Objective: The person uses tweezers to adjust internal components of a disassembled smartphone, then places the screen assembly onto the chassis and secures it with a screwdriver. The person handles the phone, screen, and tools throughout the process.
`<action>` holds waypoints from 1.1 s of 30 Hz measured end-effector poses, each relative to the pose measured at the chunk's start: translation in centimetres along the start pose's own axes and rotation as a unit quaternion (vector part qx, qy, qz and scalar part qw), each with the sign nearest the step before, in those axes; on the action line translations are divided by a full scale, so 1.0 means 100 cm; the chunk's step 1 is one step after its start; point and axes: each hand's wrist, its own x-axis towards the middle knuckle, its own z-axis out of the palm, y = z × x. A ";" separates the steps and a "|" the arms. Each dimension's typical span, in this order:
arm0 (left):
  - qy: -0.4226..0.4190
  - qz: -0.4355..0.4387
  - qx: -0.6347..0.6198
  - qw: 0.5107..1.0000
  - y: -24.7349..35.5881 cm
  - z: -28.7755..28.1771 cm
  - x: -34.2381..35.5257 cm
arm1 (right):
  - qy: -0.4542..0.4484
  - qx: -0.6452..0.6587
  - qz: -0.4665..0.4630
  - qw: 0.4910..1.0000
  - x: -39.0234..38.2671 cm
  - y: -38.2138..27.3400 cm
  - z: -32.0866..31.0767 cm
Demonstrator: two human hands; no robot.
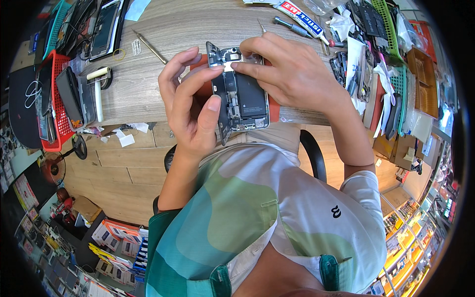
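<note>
An opened smartphone (pixel 242 96) lies over the wooden table's (pixel 148 89) near edge, its black battery and circuit boards showing. Its screen panel stands on edge along the left side. My left hand (pixel 190 101) holds that left side, thumb by the screen panel's edge and fingers curled toward the top. My right hand (pixel 292 69) rests on the phone's upper right, with fingertips pressing near the camera area at the top. A reddish mat (pixel 273 111) shows under the phone.
A red basket (pixel 57 133) with phones stands at the left, with a white-headed tool (pixel 98 94) beside it. Tweezers (pixel 150 48), a screwdriver (pixel 293 27) and a glue tube (pixel 297 15) lie behind. Parts clutter the right side, near a green basket (pixel 387 22).
</note>
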 end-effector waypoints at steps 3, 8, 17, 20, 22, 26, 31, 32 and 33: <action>-0.001 0.001 -0.005 1.000 0.000 0.000 0.000 | -0.001 0.002 -0.001 1.000 0.000 0.000 0.000; -0.001 0.003 -0.012 1.000 -0.001 0.000 0.001 | 0.002 0.003 -0.003 1.000 -0.001 0.000 0.000; -0.003 0.002 0.000 1.000 0.000 -0.001 0.000 | 0.012 -0.002 -0.008 1.000 -0.002 0.001 0.001; -0.001 0.002 0.000 1.000 0.000 0.000 0.000 | 0.008 -0.006 -0.006 1.000 -0.002 0.001 0.000; 0.000 0.000 -0.001 1.000 -0.001 0.000 0.000 | 0.001 -0.009 -0.004 1.000 -0.002 0.002 0.000; -0.002 0.003 0.000 1.000 -0.001 -0.001 0.001 | 0.005 -0.007 -0.006 1.000 -0.002 0.002 -0.001; -0.004 -0.001 -0.001 1.000 -0.001 -0.001 0.000 | 0.018 -0.003 -0.008 1.000 -0.002 0.003 -0.001; -0.004 -0.001 -0.001 1.000 -0.001 -0.001 0.000 | 0.018 -0.004 -0.009 1.000 -0.002 0.003 -0.001; -0.004 0.000 -0.001 1.000 -0.001 -0.001 0.000 | 0.019 -0.005 -0.009 1.000 -0.002 0.003 -0.001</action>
